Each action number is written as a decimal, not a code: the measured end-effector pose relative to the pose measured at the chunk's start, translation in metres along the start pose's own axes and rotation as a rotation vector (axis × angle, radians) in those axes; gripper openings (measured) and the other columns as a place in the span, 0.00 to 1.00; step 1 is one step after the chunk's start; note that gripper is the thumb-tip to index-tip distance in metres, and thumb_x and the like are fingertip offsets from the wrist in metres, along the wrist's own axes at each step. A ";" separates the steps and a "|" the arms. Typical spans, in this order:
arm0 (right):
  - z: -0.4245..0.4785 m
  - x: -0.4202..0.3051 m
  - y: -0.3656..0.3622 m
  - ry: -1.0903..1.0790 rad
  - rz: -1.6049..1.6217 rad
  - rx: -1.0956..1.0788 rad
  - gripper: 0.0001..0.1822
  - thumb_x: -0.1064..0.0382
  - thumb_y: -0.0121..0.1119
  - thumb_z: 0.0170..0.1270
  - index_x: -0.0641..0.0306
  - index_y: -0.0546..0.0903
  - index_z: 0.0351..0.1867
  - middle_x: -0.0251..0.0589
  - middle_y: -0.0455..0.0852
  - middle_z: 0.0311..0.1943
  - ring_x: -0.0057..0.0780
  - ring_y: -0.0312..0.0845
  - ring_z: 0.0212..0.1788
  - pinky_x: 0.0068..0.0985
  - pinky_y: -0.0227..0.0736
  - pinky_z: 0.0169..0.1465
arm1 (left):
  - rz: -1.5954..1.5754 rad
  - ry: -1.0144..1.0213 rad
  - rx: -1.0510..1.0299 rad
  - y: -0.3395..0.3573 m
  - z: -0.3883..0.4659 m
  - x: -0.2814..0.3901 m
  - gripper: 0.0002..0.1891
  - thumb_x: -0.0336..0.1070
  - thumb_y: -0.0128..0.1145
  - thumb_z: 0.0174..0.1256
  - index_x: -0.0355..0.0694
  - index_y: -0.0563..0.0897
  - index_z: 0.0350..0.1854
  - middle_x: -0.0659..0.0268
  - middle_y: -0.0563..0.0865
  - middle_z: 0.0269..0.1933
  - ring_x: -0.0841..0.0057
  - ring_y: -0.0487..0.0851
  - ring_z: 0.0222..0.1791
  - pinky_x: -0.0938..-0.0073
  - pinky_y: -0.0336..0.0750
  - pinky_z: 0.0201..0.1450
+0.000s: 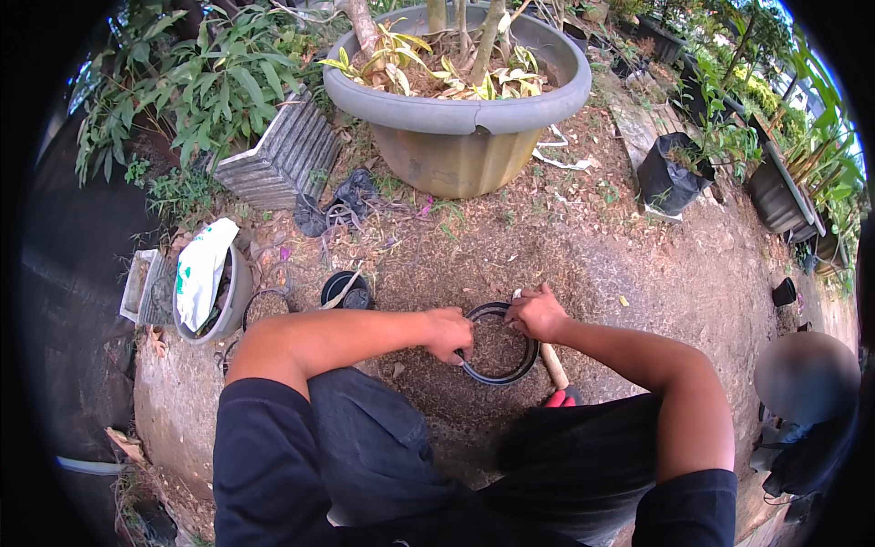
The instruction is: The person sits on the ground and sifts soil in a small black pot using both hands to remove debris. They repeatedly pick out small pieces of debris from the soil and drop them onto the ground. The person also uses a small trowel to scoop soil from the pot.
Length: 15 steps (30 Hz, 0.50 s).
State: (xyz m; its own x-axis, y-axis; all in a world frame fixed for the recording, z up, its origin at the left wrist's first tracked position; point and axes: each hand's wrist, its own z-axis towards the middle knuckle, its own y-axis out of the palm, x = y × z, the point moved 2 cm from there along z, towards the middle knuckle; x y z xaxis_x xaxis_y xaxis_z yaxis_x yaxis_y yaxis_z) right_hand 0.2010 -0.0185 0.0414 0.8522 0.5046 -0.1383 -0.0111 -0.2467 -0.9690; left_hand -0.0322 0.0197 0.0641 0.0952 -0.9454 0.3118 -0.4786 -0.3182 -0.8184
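Between my knees, a round black plastic pot (501,379) stands on the ground, its rim seen from above and brown, husk-like material inside. My left hand (451,335) grips the rim from the left, fingers curled over the edge. On the upper right of the same rim, my right hand (536,314) has its fingers bent over the edge. A wooden handle (554,367) lies just right of the pot, below my right wrist; its other end is hidden. Beyond it, something red (562,398) shows beside my right leg, too covered to identify.
A big cracked planter (454,161) stands ahead. To the left are a small black pot (347,295), a grey pot (239,294) holding a white bag (205,273), and a ridged planter (287,157). A black grow bag (673,174) and a person (810,424) are on the right.
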 end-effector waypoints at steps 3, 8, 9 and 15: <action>0.000 0.016 -0.008 0.217 0.111 0.091 0.13 0.49 0.66 0.66 0.43 0.89 0.50 0.28 0.89 0.44 0.32 0.81 0.57 0.53 0.66 0.61 | -0.016 0.011 0.005 -0.001 0.000 -0.001 0.16 0.50 0.68 0.64 0.56 0.93 0.52 0.72 0.92 0.49 0.68 0.82 0.60 0.50 0.71 0.65; -0.004 0.025 -0.026 0.571 0.105 0.032 0.15 0.46 0.63 0.69 0.46 0.88 0.51 0.36 0.89 0.46 0.38 0.82 0.59 0.56 0.65 0.65 | -0.014 -0.007 -0.018 -0.005 0.001 -0.003 0.13 0.48 0.70 0.62 0.58 0.94 0.48 0.73 0.93 0.47 0.68 0.82 0.60 0.48 0.70 0.68; -0.005 0.024 -0.030 0.597 0.109 0.007 0.16 0.46 0.63 0.69 0.46 0.88 0.52 0.36 0.89 0.47 0.38 0.82 0.59 0.55 0.65 0.65 | -0.014 -0.011 -0.016 -0.005 0.001 -0.003 0.13 0.48 0.70 0.61 0.58 0.94 0.47 0.73 0.93 0.46 0.68 0.82 0.60 0.48 0.70 0.68; 0.002 -0.004 -0.030 -0.113 -0.107 -0.147 0.16 0.52 0.58 0.73 0.44 0.86 0.58 0.32 0.82 0.63 0.35 0.73 0.69 0.56 0.66 0.70 | -0.013 0.042 0.015 -0.015 0.002 -0.001 0.13 0.48 0.72 0.58 0.56 0.94 0.45 0.73 0.92 0.44 0.70 0.82 0.60 0.51 0.66 0.68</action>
State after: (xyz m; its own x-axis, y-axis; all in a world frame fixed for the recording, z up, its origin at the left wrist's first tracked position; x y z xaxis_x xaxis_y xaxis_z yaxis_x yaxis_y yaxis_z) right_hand 0.1973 -0.0112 0.0707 0.7801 0.6221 -0.0663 0.1595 -0.3003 -0.9404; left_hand -0.0236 0.0254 0.0755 0.0641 -0.9374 0.3424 -0.4644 -0.3317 -0.8211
